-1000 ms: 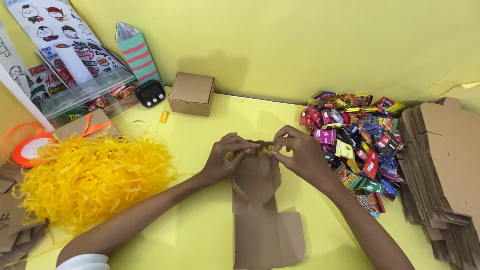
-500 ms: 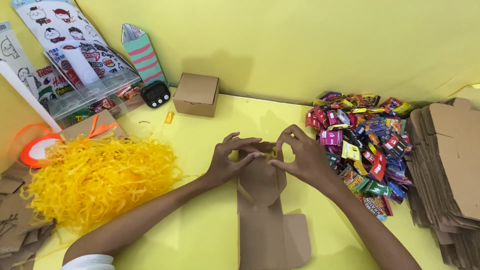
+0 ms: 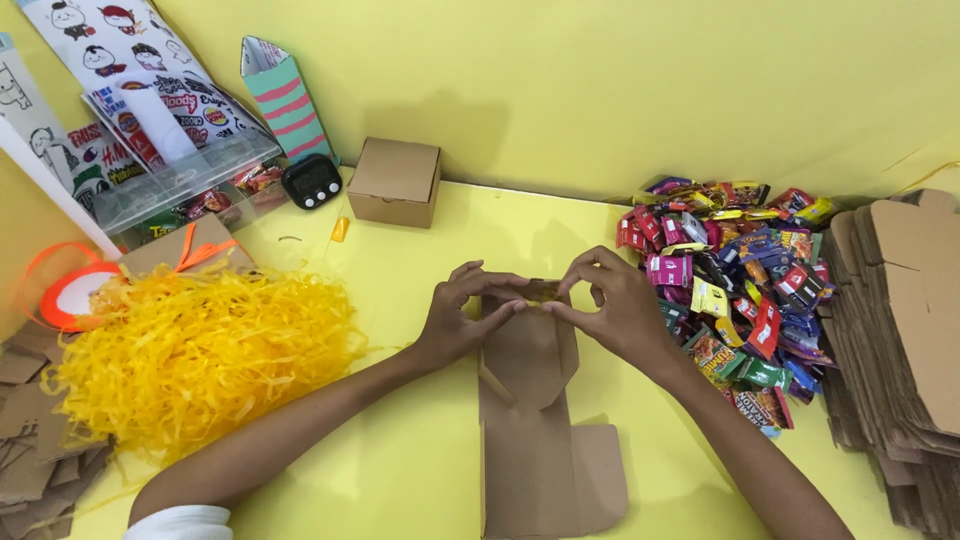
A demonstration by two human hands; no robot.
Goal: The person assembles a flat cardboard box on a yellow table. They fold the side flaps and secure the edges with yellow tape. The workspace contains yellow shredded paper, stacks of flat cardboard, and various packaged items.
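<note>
A flat brown corrugated-cardboard box blank (image 3: 535,420), partly folded, is shown lying on the yellow table (image 3: 420,470) between a heap of shredded yellow paper (image 3: 190,350) and a pile of bright wrapped sweets (image 3: 735,285). Its far end is pinched by the fingertips of the left hand (image 3: 462,318) and the right hand (image 3: 612,310), both closed on the raised flaps. The blank is judged light, stiff along its panels yet easily creased, and best gripped beside the scored fold lines.
</note>
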